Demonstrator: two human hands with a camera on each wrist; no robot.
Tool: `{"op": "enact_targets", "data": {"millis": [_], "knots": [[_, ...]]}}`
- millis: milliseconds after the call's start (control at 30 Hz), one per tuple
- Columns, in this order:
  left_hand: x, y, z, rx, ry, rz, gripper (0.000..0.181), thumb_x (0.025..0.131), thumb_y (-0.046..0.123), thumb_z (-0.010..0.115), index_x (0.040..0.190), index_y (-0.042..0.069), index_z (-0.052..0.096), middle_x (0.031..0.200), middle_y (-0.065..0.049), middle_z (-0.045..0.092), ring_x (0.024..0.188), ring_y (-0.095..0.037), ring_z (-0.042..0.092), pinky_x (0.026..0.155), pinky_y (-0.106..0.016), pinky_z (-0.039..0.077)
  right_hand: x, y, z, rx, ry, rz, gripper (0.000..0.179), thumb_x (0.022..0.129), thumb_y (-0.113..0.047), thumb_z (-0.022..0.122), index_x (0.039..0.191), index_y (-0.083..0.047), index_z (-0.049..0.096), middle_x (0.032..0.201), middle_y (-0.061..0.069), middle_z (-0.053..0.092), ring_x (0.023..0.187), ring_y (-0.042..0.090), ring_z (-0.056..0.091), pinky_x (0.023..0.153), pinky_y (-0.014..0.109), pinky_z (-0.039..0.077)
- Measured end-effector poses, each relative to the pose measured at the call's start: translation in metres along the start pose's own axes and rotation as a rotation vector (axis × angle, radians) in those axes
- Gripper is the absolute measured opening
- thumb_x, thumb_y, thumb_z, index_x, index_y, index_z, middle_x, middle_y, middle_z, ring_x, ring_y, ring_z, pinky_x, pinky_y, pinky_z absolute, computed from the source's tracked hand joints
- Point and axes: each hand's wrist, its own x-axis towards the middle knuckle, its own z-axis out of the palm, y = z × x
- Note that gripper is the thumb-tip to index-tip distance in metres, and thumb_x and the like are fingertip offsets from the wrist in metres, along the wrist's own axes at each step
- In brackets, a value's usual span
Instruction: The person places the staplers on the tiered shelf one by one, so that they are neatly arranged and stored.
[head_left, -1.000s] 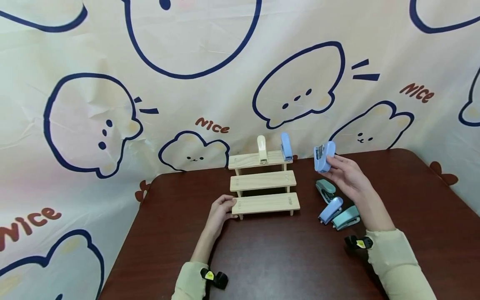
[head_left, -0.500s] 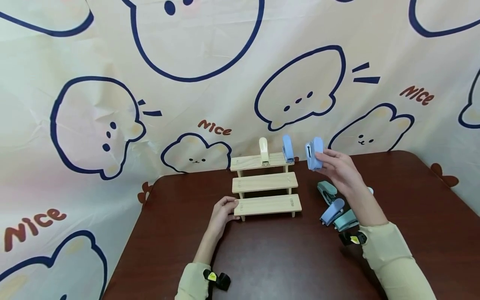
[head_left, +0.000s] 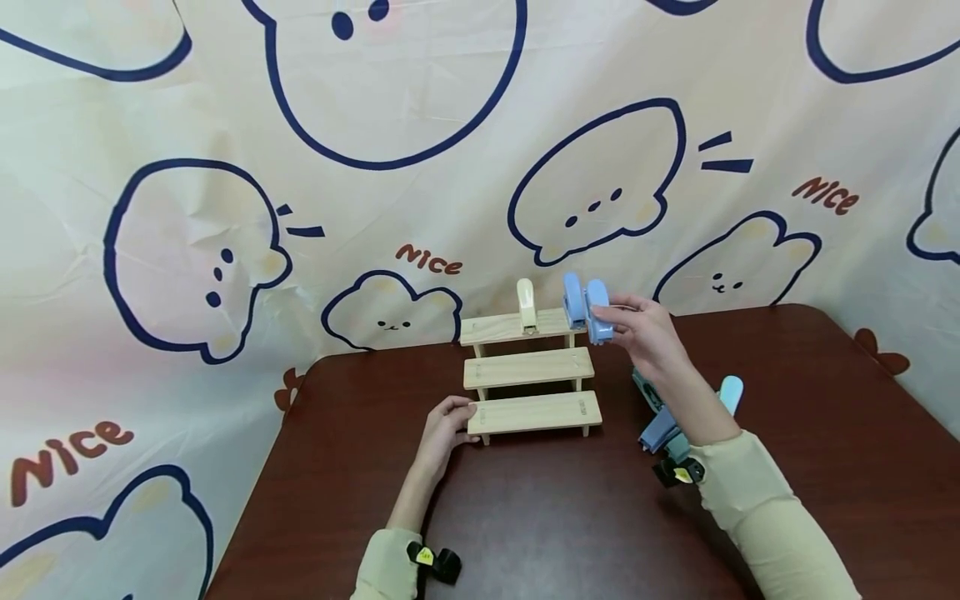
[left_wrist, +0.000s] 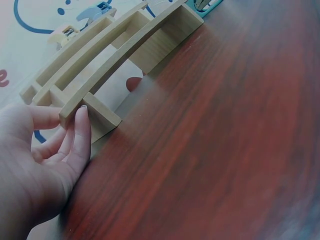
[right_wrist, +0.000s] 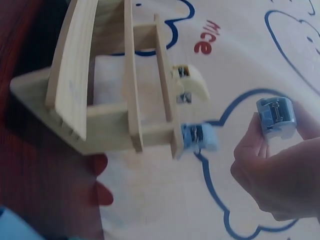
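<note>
Blue stapler (head_left: 598, 302) pinched in right grip (head_left: 648, 335)

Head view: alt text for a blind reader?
The right hand holds a blue stapler near the top of a three-tier wooden rack, where another blue stapler and a cream stapler stand; the left hand grips the bottom shelf. More staplers are on the table, partly hidden.

Left hand (head_left: 442, 435) low over the surface (head_left: 540, 517), inside its left edge, fingers bent in a pinch, left forearm (head_left: 412, 496) pointing away! And there's the right hand (head_left: 648, 333), raised by the far edge, fingers pinching, right forearm (head_left: 699, 398) slanting inward, sleeve (head_left: 772, 508) down near the wrist!
</note>
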Motion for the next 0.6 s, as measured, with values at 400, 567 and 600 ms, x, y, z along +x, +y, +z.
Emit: {"op": "enact_targets", "data": {"millis": [400,567,600], "knots": [[-0.001,-0.003,-0.001,0.0,-0.004,0.006,0.024,0.098,0.012,0.066,0.113,-0.006,0.061,0.094,-0.008,0.063,0.074,-0.014,0.064,0.06,-0.027,0.057,0.013,0.01,0.053,-0.154,-0.089,-0.017,0.059,0.104,-0.014,0.063,0.151,0.012,0.04,0.15,0.026,0.041,0.125,0.033,0.055,0.09,0.028,0.058],[-0.001,-0.001,-0.001,0.001,-0.011,0.007,0.026,0.099,0.012,0.066,0.115,-0.006,0.06,0.098,-0.009,0.064,0.076,-0.014,0.064,0.061,-0.027,0.057,0.013,0.015,0.07,-0.193,-0.089,-0.074,0.049,0.107,-0.012,0.057,0.145,0.017,0.046,0.147,0.032,0.047,0.13,0.041,0.055,0.1,0.043,0.054],[-0.001,-0.001,-0.001,0.002,-0.013,0.006,0.025,0.099,0.012,0.066,0.115,-0.006,0.06,0.098,-0.009,0.064,0.076,-0.014,0.064,0.062,-0.027,0.057,0.014,0.015,0.073,-0.198,-0.086,-0.077,0.048,0.107,-0.012,0.056,0.144,0.018,0.046,0.147,0.033,0.047,0.131,0.042,0.054,0.102,0.046,0.053]]}}
